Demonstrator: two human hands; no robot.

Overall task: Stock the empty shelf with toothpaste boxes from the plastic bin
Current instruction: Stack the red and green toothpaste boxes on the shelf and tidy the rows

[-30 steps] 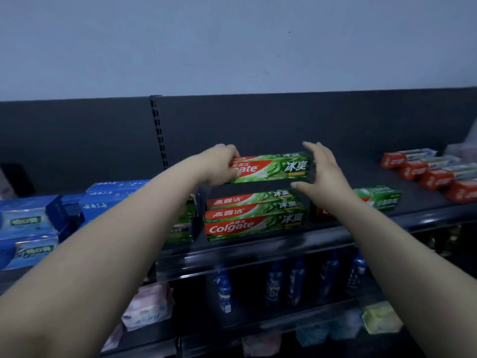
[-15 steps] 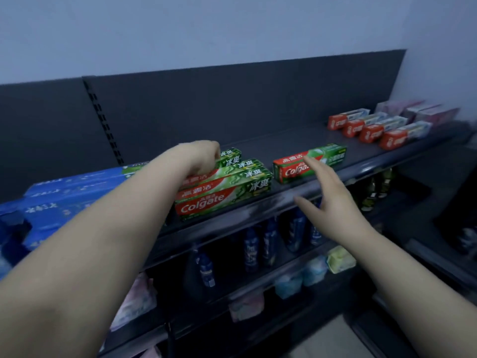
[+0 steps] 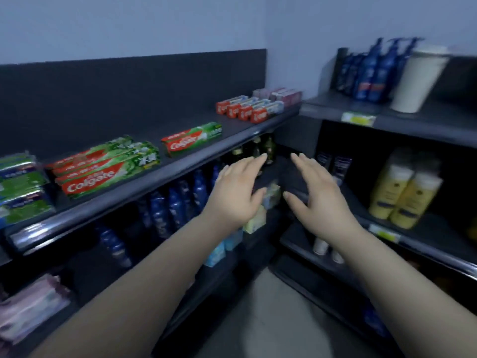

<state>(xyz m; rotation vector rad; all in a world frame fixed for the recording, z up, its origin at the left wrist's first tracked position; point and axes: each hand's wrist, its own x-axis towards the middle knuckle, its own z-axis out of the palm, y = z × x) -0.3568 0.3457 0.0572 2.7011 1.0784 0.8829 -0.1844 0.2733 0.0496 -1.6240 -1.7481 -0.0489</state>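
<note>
A stack of green and red toothpaste boxes [image 3: 103, 166] lies on the dark top shelf [image 3: 160, 174] at the left. One more green and red box [image 3: 191, 138] lies alone to its right. Several red and white boxes [image 3: 247, 109] sit further along the same shelf. My left hand [image 3: 237, 192] and my right hand [image 3: 312, 195] hover side by side in front of the shelf corner, below the top shelf, fingers straight and spread, holding nothing. The plastic bin is out of sight.
Blue bottles [image 3: 178, 205] fill the shelf below the toothpaste, with small pastel packs [image 3: 255, 218] under them. A second rack at the right holds yellow bottles [image 3: 402, 192], blue pump bottles [image 3: 371, 71] and a white roll [image 3: 418, 78]. Grey floor [image 3: 260, 321] shows between the racks.
My left hand let go of the box on the stack and both hands drew back and down from the shelf. My view swung to the right, bringing the second rack into sight.
</note>
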